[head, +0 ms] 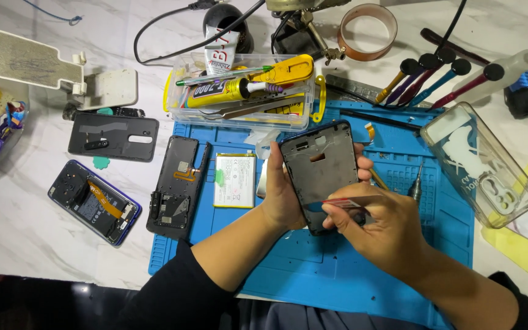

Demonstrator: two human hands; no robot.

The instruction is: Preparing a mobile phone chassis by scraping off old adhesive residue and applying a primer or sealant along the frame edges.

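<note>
The left hand (pixel 279 195) grips the phone frame (pixel 320 171) over the blue mat (pixel 398 269) to keep it steady. The right hand (pixel 380 226) pinches a small red card (pixel 341 203) against its bottom edge.

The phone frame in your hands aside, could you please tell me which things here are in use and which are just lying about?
In use:
- phone frame, held upright by the left hand
- small red-edged card, pinched in the right hand against the frame
- blue work mat

Lying about:
- battery
- three opened phones
- clear case
- box of glue tubes
- screwdrivers
- tape roll
</note>
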